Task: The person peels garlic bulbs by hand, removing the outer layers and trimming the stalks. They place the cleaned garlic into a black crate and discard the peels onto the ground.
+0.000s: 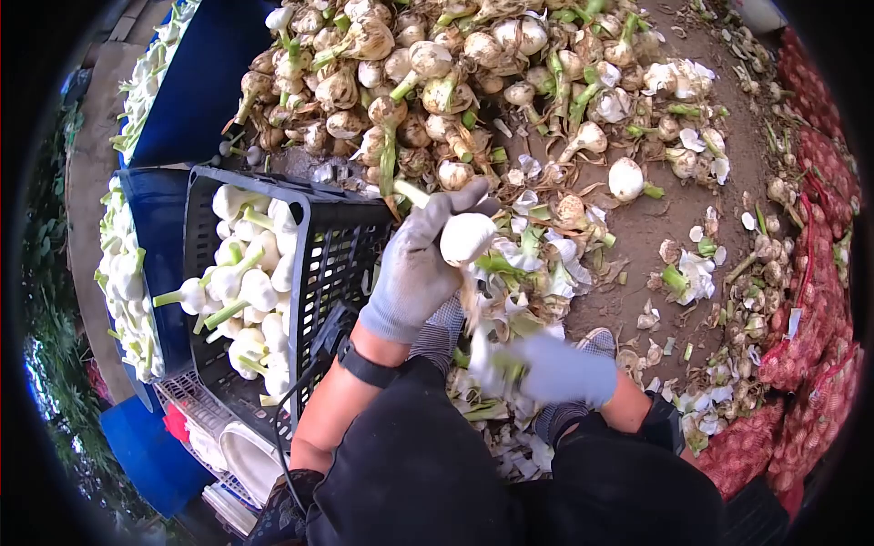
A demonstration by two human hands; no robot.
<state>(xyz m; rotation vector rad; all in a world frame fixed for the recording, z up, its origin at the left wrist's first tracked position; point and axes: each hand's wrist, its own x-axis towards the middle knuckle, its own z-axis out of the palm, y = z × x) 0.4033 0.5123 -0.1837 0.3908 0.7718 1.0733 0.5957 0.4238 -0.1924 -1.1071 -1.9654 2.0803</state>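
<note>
A clean white garlic bulb (467, 239) with a short pale green stem sits in the grip of my left hand (414, 264), which wears a soiled light grey glove. Loose skin trails below the bulb. My right hand (563, 371), gloved too, is lower and to the right, smeared by motion over the peelings (537, 264) between my feet. A blurred whitish-green scrap lies at its fingertips; I cannot tell whether the fingers hold it. Left of my left hand stands a black plastic crate (341, 264) with peeled garlic bulbs (250, 296) in it.
Ahead lies a large heap of unpeeled, earthy garlic (419, 77). Blue containers (191, 91) piled with white garlic line the left side. Red mesh sacks (810, 291) of garlic lie along the right. A single bulb (625, 179) and scattered skins lie on the dirt floor (655, 246).
</note>
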